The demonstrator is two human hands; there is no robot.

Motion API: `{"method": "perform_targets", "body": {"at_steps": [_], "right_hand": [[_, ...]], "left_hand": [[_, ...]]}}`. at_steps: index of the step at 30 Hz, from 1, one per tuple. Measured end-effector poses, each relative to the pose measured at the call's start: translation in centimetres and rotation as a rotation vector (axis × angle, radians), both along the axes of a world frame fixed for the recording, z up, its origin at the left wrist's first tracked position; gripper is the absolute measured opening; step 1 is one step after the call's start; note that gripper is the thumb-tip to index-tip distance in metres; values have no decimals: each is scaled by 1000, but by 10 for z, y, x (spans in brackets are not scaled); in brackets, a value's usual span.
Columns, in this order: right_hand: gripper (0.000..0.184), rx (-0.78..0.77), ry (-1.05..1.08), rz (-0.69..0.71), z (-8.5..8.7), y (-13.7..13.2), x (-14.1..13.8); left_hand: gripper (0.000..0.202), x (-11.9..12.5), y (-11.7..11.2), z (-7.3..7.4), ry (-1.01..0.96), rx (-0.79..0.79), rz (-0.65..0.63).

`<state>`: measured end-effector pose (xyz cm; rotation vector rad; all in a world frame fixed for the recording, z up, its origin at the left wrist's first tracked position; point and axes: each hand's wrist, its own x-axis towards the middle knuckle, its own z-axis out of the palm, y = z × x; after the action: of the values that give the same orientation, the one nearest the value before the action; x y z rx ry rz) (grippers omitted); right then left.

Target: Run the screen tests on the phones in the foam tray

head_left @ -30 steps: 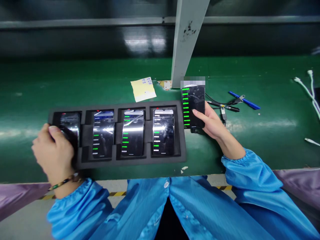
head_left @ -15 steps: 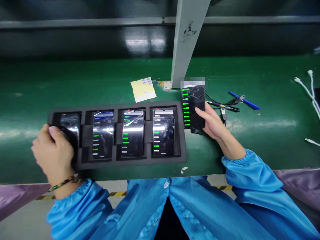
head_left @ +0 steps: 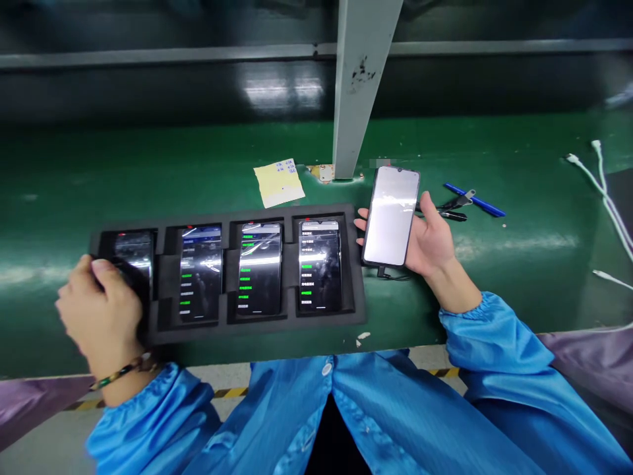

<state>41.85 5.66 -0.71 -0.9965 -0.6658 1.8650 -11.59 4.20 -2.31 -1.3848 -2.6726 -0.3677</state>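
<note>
My right hand supports a smartphone from behind, its fingers showing past the left edge and its thumb raised off the glass. The screen is plain white. A black cable connector shows at the phone's lower edge; whether it is plugged in I cannot tell. My left hand is closed over the left end of a black foam tray. Beside that hand, a dark phone lies partly covered in the leftmost slot. Three more phones, the middle one among them, lie face up with lists of green and white text.
A yellow note lies behind the tray, near a grey metal post. Dark cables and a blue pen lie right of the phone. White cables spread at the far right. Purple sleeves show at both sides.
The right hand's phone went from a dark screen with green text to plain white and is now tilted. My right thumb has lifted off its screen. My left hand stays at the tray.
</note>
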Motion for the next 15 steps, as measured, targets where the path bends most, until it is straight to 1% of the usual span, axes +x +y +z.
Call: {"method": "perform_targets", "body": {"at_steps": [3,10,15], "right_hand": [[87,-1,-5,12,-3,0,0],[83,-73,18,-51,-5,0,0],[78,-46,-36,-48,-5,1,1]], "left_hand": [[76,0,0,0,5,-8,4],[79,2,1,2,0,-13,-5],[77,6,0,5,-60,-25,-2]]}}
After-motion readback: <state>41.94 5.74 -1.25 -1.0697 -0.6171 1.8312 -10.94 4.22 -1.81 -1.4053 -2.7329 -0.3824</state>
